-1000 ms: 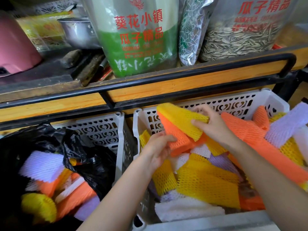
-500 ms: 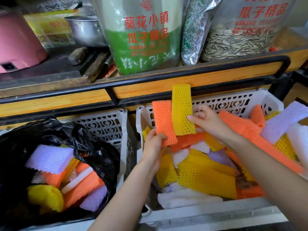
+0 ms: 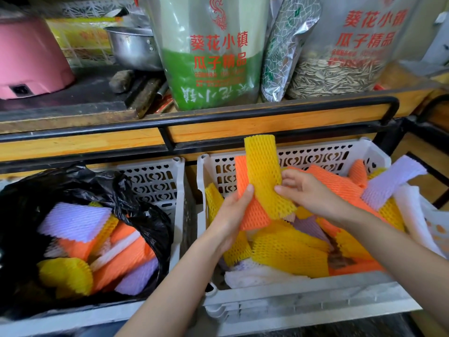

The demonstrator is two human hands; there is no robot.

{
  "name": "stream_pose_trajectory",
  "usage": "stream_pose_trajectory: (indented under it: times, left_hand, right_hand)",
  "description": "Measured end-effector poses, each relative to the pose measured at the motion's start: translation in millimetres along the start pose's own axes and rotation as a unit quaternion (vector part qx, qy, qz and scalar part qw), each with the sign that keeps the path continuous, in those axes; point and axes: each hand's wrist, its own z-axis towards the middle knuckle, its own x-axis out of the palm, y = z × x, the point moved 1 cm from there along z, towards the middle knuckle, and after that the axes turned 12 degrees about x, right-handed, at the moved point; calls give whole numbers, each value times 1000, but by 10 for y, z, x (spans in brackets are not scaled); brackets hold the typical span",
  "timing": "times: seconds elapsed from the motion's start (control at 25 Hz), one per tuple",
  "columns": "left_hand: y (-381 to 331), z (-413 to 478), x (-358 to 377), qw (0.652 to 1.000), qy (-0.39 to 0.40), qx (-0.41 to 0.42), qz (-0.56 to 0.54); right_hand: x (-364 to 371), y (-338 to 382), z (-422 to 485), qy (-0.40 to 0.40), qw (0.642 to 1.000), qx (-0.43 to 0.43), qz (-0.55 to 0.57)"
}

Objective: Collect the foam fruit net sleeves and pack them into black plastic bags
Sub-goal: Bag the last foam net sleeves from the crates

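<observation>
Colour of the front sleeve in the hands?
Yellow. The sleeve shows best in head view.

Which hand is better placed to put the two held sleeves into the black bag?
Left, probably. The left hand grips the orange sleeve and the yellow sleeve together, and the black bag is on that side. The right hand only pinches the yellow sleeve's edge.

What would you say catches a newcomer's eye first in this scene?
A yellow sleeve and an orange sleeve stand up at centre, the left hand gripping the orange, the right hand pinching the yellow. Beneath them a white crate brims with bright sleeves; at left a black bag holds more.
</observation>
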Motion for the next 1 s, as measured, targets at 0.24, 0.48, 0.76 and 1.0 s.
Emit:
stream_pose_trajectory:
  times: [0.24, 0.48, 0.76, 1.0]
  left_hand:
    - [-40, -25, -58, 994, -102, 23, -40]
    - [-154, -194, 70, 993, -16, 71, -96]
    - [-76, -337, -14, 969, -162, 135, 128]
    - [-56, -429, -38, 963, -192, 143, 121]
  right_hand:
    - [-143, 236, -131, -56, 995, -65, 43]
    - [117, 46, -207, -95, 985, -38, -142]
    - [-68, -386, -124, 23, 954, 48, -296]
    - [57, -797, -69, 154, 880, 182, -411]
